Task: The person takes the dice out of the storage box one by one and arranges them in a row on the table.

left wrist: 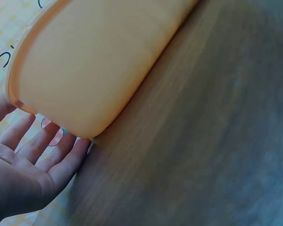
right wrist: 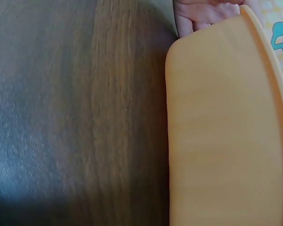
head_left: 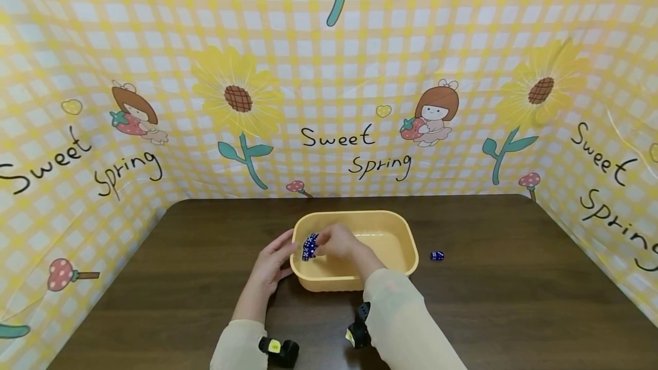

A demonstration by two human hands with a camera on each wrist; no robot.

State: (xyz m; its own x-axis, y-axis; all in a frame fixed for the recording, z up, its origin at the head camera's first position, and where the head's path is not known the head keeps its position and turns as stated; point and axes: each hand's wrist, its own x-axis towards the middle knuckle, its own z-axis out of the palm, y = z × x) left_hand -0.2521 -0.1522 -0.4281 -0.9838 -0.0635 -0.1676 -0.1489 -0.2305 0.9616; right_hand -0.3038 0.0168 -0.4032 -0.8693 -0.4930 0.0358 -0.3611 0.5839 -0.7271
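Note:
A pale yellow plastic bin [head_left: 390, 244] stands on the dark wooden table. My left hand [head_left: 271, 262] rests against its left end, fingers extended along the outer wall; the left wrist view shows the same fingers [left wrist: 42, 146] spread below the rim. Inside the bin, blue dice [head_left: 309, 247] with white dots are grouped by the left wall. My right hand [head_left: 339, 242] reaches over the front rim, its fingers bent with the tips at these dice, partly covering them. The front wall of the bin [right wrist: 226, 117] hides the right hand in the right wrist view.
A pair of blue dice [head_left: 437, 256] lies on the table [head_left: 488, 301] to the right of the bin. Behind the table hangs a yellow checked cloth [head_left: 329, 73] with flowers and lettering, which also runs along both sides.

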